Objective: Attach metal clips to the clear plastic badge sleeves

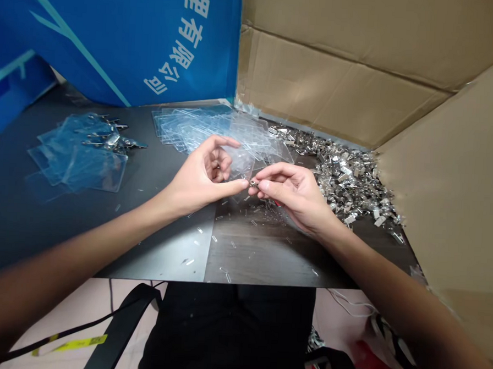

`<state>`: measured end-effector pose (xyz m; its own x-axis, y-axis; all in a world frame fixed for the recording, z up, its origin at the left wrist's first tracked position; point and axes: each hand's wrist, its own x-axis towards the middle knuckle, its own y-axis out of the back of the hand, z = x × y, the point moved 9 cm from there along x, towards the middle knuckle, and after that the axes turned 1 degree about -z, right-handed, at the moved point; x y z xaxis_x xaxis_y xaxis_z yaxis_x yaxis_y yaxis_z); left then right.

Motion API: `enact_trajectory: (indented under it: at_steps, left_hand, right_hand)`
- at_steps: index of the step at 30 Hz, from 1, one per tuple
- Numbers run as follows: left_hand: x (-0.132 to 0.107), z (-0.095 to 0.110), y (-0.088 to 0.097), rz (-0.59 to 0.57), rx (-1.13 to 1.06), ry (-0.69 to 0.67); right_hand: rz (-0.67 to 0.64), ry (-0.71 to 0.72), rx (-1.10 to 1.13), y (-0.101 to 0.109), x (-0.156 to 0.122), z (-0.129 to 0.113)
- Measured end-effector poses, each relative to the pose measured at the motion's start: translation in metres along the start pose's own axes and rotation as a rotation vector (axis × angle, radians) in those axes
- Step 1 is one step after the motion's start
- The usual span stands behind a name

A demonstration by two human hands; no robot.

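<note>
My left hand (203, 174) curls around the edge of a clear plastic sleeve (243, 161), its thumb stretched to the right. That thumb tip touches a small silvery metal clip (253, 184). With thumb and fingers pinched together, my right hand (293, 192) grips the same clip from the other side. How firmly the left fingers hold the sleeve is hard to see against the pile behind it. A bit of something red shows under the right hand, mostly covered.
Loose clear sleeves (191, 127) are heaped behind the hands. Many metal clips (350, 176) lie piled at the right. Sleeves with clips attached (86, 157) lie at the left. Small clear strips (214, 238) litter the tabletop. Cardboard walls (338, 84) and a blue panel (114, 34) border the table.
</note>
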<state>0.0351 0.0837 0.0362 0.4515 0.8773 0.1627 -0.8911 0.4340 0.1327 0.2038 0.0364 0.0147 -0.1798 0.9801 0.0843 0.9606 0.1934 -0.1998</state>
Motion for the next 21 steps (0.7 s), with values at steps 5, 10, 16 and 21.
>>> enact_trajectory:
  at_steps: [5,10,16,21]
  left_hand:
    - [-0.003,-0.002,-0.001,0.044,0.018,-0.015]
    - [-0.008,0.004,-0.005,0.046,0.074,-0.043]
    - [-0.009,0.011,-0.008,0.008,0.105,-0.072]
    - [-0.007,0.011,-0.007,0.004,0.117,-0.061]
  right_hand:
    - [0.060,0.050,-0.144,-0.001,-0.005,-0.005]
    - [0.129,0.199,-0.353,-0.001,-0.012,-0.021]
    - [0.082,0.197,-0.383,-0.003,-0.011,-0.026]
    - [0.024,0.160,-0.377,-0.004,-0.005,-0.022]
